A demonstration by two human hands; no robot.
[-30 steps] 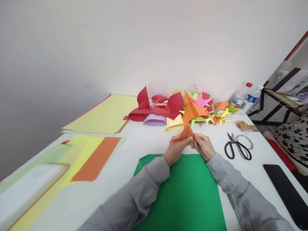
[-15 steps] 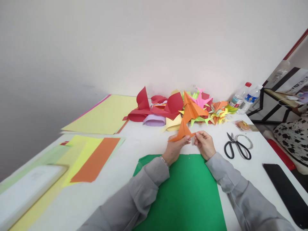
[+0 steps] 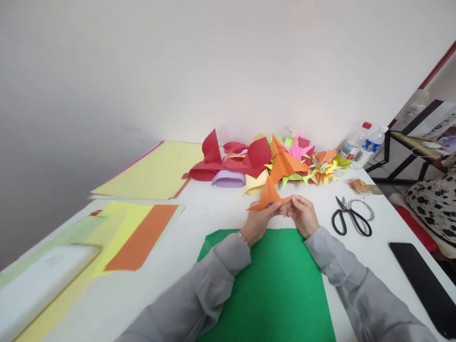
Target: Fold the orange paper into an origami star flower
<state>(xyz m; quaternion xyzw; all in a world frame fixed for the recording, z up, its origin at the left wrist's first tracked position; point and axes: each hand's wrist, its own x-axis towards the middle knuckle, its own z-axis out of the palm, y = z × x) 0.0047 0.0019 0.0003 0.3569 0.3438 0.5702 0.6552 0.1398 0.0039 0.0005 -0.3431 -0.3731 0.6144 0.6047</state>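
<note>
Between my hands is a folded orange paper plane (image 3: 268,194), its nose pointing away from me and its wings spread to both sides. My left hand (image 3: 257,221) grips its rear body, the thumb lying along the near edge. With thumb and fingers my right hand (image 3: 302,213) pinches the tip of its right wing. Both hands are just above the far edge of a green paper sheet (image 3: 274,285). Past the held plane lies a larger orange paper plane (image 3: 284,161), on a pile of folded paper pieces.
Black-handled scissors (image 3: 351,216) and a tape roll (image 3: 363,209) lie to the right, near a black phone-like slab (image 3: 423,289). Two bottles (image 3: 368,147) stand at the back right. Coloured paper sheets (image 3: 142,237) and a white box-like object (image 3: 46,280) occupy the left. A person's patterned clothing (image 3: 432,204) shows at far right.
The held orange plane has tilted slightly, its nose now a little lower and further left. My right hand still pinches the wing tip, having shifted only slightly.
</note>
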